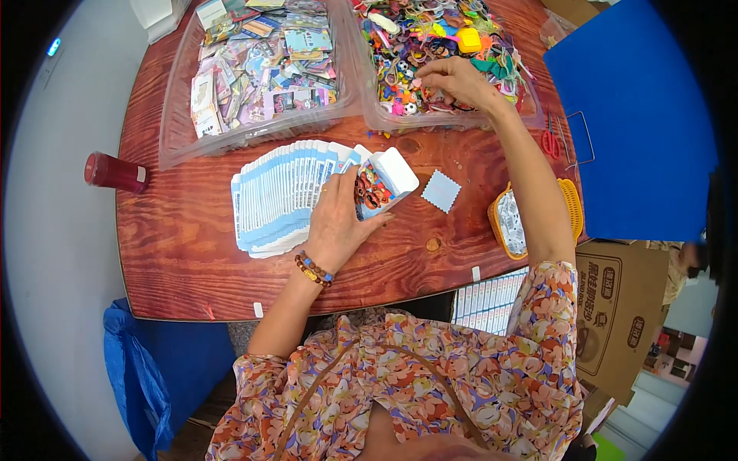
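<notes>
My left hand [340,211] grips a small white-and-blue carton [397,174] with its flap up and a colourful picture on its front. The carton leans at the right end of a fanned row of flat blue-and-white cartons [277,201]. My right hand [453,81] reaches into the clear plastic bin [430,123] of mixed small toys and trinkets [411,69]. Its fingers are bent together among the trinkets, with a small pink bit by the fingertips; what they pinch is too small to make out. A pale blue square card with scalloped edges [441,190] lies right of the carton.
A second clear bin [173,142] holds many small flat packets. A dark red jar [115,172] lies at the left edge. Beneath my right forearm sits a yellow basket [494,223] with wrapped packets; red scissors [550,142] lie beyond. A large cardboard box [626,307] stands at right.
</notes>
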Available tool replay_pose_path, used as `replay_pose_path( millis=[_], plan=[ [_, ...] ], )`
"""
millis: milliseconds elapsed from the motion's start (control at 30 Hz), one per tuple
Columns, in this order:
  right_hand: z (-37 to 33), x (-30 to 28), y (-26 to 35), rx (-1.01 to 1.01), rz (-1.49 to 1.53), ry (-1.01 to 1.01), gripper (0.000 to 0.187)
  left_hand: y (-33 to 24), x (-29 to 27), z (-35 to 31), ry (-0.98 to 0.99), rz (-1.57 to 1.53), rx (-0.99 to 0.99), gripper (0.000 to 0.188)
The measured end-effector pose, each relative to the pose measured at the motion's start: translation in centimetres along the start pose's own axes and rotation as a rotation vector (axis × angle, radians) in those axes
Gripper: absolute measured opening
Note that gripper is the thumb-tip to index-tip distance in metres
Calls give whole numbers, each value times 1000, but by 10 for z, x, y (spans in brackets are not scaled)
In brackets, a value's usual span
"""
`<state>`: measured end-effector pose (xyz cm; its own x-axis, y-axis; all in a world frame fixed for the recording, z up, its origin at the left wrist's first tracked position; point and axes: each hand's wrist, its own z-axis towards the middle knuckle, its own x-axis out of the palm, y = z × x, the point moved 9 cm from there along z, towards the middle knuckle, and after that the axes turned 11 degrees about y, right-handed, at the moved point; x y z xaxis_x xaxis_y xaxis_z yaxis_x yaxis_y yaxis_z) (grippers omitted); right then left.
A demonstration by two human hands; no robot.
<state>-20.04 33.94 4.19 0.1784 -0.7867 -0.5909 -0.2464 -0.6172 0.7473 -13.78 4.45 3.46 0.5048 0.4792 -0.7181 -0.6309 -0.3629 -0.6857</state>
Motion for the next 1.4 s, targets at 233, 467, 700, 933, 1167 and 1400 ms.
replay_pose_path(
  millis=[233, 467, 700, 933, 1167, 1400],
  plan=[
    [7, -8, 1, 216, -1191, -37, 28, 4, -1, -2, -2, -1, -7, 87],
    [-22, -22, 21, 87, -913, -209, 21, 3, -4, -7, -30, -4, 15, 87],
    [-41, -38, 28, 66, -710, -227, 20, -6, -4, -6, -51, -33, 44, 86],
    [-80, -24, 37, -153, -38, -237, 15, -14, 0, 0, -108, -6, 68, 82],
    [-134, 34, 102, -167, 191, -247, 13, -13, 7, -1, -136, 27, 33, 82],
    [-140, 84, 95, -110, 304, -184, 11, -31, 6, -5, -131, 31, 99, 84]
  ],
)
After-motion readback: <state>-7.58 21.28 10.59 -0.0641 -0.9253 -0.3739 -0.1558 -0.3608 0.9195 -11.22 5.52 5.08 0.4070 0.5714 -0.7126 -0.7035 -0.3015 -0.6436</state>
